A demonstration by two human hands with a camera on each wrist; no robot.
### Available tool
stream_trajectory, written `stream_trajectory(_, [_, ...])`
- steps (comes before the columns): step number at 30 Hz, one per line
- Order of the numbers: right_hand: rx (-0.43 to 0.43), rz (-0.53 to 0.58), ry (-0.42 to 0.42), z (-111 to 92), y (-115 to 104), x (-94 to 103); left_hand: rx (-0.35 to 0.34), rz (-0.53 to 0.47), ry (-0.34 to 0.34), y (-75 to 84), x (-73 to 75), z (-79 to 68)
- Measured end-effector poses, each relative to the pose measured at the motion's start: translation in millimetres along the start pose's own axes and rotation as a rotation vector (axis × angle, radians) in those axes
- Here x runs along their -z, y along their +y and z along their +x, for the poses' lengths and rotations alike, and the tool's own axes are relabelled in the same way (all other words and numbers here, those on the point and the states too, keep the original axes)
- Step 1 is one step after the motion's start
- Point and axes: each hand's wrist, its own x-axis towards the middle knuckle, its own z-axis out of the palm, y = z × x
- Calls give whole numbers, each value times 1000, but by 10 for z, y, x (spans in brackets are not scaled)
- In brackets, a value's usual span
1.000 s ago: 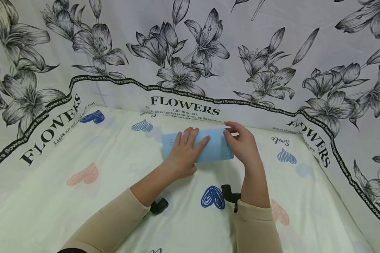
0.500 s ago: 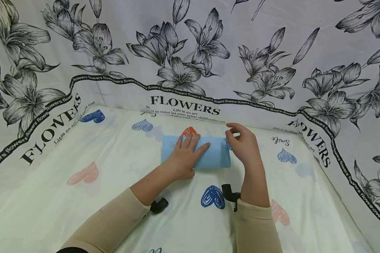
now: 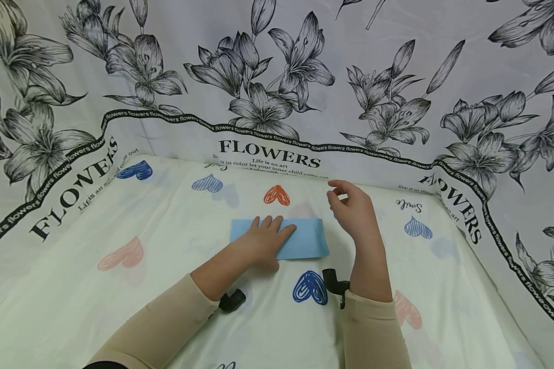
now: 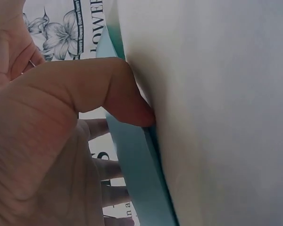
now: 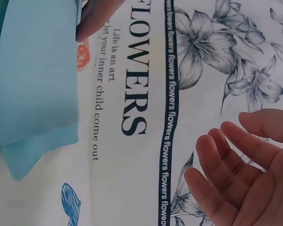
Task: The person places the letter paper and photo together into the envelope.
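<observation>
A folded sheet of light blue paper (image 3: 307,240) lies on the cloth in front of me. My left hand (image 3: 260,240) rests across its left half, fingers spread and pointing away from me. In the left wrist view the bent thumb (image 4: 129,101) reaches the near edge of the paper (image 4: 134,165). To the right of the sheet and apart from it is my right hand (image 3: 354,210), its fingers loosely curled around nothing. The right wrist view shows a loose flap (image 5: 37,148) at the sheet's right end, and the right hand (image 5: 240,174) with its palm bare.
A white cloth (image 3: 175,230) printed with hearts covers the work surface. Behind it rises a flower-printed curtain (image 3: 166,66) with a black lettered band. Black wrist-worn pieces (image 3: 334,283) stick out beside both sleeves.
My left hand has drawn the blue paper toward me and slightly left, uncovering the red heart print behind it. The right hand stays nearly in place, and the paper's right end is now farther from it.
</observation>
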Motion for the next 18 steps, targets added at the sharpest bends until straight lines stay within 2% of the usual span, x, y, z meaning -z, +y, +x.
stream_trajectory(3, [-4,-16,-2,6,-4,-16,25,-21,-28,-5,-1,-17])
stream_trajectory(10, [-13,-39,-29,8,-29,-32,69,-76,-39,-53,-30,-28])
stream_trajectory(14, [-12,-53,-34,10,-30,-42,146,-60,-20,-79,-33,-14])
stream_trajectory(18, [-20,-75,-35,8,-36,-59,261,-14,4,-94,-18,11])
